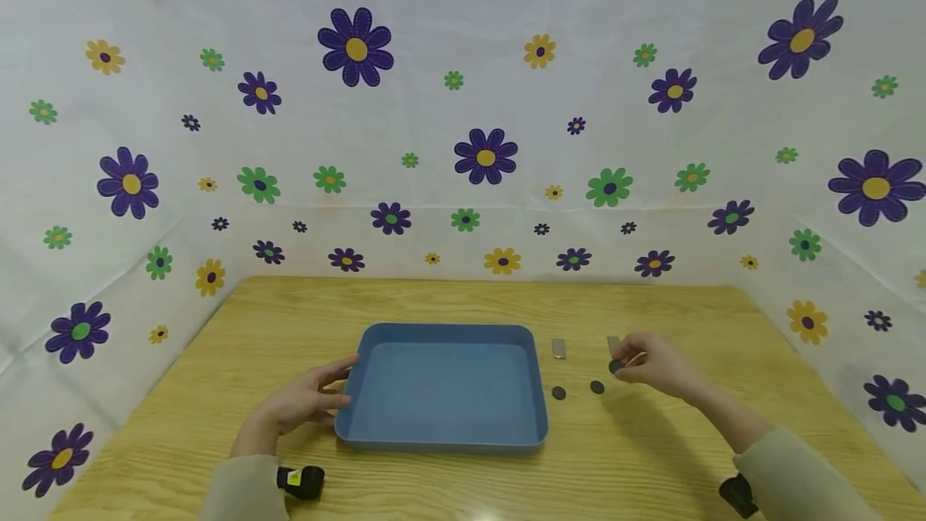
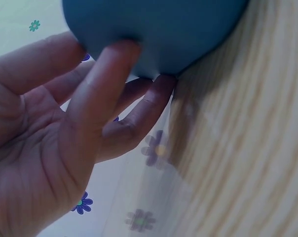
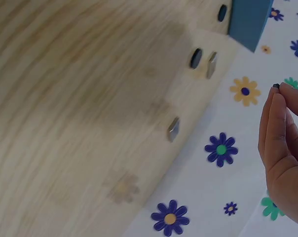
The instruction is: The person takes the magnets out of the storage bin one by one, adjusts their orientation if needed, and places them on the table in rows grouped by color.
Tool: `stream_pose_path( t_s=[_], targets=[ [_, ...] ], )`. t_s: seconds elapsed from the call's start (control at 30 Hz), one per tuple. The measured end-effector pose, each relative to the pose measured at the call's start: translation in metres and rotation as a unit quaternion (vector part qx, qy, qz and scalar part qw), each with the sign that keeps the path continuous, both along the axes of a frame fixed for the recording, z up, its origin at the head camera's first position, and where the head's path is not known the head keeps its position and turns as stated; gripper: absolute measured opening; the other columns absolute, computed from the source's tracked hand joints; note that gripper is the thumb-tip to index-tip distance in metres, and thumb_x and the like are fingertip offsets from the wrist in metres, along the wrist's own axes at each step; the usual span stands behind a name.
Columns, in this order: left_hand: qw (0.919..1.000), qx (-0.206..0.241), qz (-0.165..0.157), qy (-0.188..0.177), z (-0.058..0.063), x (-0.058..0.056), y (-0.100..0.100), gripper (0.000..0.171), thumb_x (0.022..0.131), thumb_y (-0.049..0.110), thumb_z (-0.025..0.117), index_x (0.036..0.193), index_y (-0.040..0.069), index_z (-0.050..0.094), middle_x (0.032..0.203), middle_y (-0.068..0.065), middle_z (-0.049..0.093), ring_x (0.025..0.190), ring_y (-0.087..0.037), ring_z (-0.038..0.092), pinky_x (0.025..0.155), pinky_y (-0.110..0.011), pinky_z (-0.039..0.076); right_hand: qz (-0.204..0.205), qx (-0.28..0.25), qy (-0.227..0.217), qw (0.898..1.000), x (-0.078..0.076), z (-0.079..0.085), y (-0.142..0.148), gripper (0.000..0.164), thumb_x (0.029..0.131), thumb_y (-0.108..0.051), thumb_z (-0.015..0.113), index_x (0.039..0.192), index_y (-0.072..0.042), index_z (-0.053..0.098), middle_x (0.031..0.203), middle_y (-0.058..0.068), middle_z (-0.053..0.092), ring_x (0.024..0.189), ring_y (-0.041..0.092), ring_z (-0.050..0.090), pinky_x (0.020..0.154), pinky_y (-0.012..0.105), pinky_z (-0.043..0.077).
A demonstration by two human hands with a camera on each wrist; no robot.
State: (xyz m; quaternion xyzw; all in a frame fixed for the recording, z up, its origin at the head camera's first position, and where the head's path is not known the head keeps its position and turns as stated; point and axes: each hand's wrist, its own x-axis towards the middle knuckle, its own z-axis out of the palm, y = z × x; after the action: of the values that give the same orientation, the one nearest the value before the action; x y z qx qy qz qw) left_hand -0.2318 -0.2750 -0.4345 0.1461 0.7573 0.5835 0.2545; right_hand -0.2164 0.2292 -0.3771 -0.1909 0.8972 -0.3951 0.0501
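Note:
A blue rectangular tray lies on the wooden table. At its left end, my left hand rests its fingertips against the outer wall; the left wrist view shows the thumb and other fingertips touching the blue side. To the right of the tray, my right hand pinches a small black disc between thumb and fingertips, raised over the table. Only the disc's edge shows in the right wrist view. Two more black discs lie between the tray and this hand.
Two small grey rectangular pieces lie behind the discs: one grey piece near the tray, another grey piece partly hidden by my right hand. White flower-printed cloth hangs behind and along both sides of the table.

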Motion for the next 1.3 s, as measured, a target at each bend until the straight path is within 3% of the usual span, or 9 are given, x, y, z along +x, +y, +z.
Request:
stream_pose_path(
  t_s=[0.27,0.43,0.63,0.87,1.13,1.3],
  targets=[
    [1.0,0.001,0.002,0.001,-0.003,0.002,-0.004,0.07,0.088,0.011,0.055,0.142,0.002,0.011,0.14,-0.031,0.007,0.111,-0.033,0.043,0.072,-0.04,0.049,-0.029,0.041,-0.012,0.999,0.008,-0.004,0.015,0.016,0.075,-0.002,0.067,0.086,0.005,0.059,0.078,0.005,0.056,0.073,0.023,0.058,0.06,0.031,0.048],
    [1.0,0.002,0.005,0.0,-0.003,0.005,-0.004,0.07,0.088,0.011,0.055,0.142,0.002,0.011,0.14,-0.031,0.007,0.111,-0.034,0.043,0.072,-0.04,0.049,-0.028,0.077,-0.01,0.997,0.003,-0.014,0.021,0.013,0.072,-0.001,0.067,0.081,0.002,0.058,0.075,0.004,0.057,0.07,0.022,0.057,0.056,0.029,0.047],
    [1.0,0.002,0.008,-0.003,-0.001,0.007,-0.005,0.07,0.088,0.011,0.054,0.142,0.003,0.011,0.141,-0.029,0.006,0.119,-0.042,0.032,0.074,-0.04,0.048,-0.019,0.109,-0.009,0.994,-0.004,-0.03,0.023,0.013,0.068,0.003,0.069,0.076,0.001,0.059,0.071,0.002,0.055,0.067,0.018,0.052,0.056,0.029,0.045],
    [1.0,-0.005,0.006,0.001,0.0,0.009,-0.006,0.07,0.088,0.012,0.055,0.142,0.003,0.011,0.141,-0.03,0.008,0.111,-0.034,0.044,0.072,-0.039,0.049,-0.014,0.139,-0.001,0.99,-0.006,-0.037,0.024,0.012,0.068,0.003,0.068,0.075,0.0,0.059,0.07,0.002,0.054,0.066,0.016,0.049,0.057,0.031,0.044],
    [0.9999,-0.007,0.008,0.003,0.0,0.01,-0.006,0.07,0.088,0.013,0.055,0.142,0.003,0.011,0.141,-0.03,0.008,0.112,-0.035,0.042,0.073,-0.039,0.048,-0.016,0.17,0.007,0.985,-0.005,-0.039,0.023,0.011,0.07,0.002,0.069,0.073,-0.001,0.058,0.071,0.002,0.055,0.066,0.017,0.051,0.059,0.033,0.044],
    [1.0,-0.006,0.003,0.001,-0.003,0.009,-0.003,0.07,0.088,0.012,0.055,0.142,0.003,0.011,0.14,-0.03,0.008,0.114,-0.038,0.04,0.073,-0.04,0.048,-0.011,0.157,-0.001,0.988,-0.001,-0.039,0.026,0.011,0.07,0.003,0.067,0.073,-0.001,0.057,0.072,0.003,0.055,0.067,0.016,0.05,0.058,0.032,0.044]
  ],
)
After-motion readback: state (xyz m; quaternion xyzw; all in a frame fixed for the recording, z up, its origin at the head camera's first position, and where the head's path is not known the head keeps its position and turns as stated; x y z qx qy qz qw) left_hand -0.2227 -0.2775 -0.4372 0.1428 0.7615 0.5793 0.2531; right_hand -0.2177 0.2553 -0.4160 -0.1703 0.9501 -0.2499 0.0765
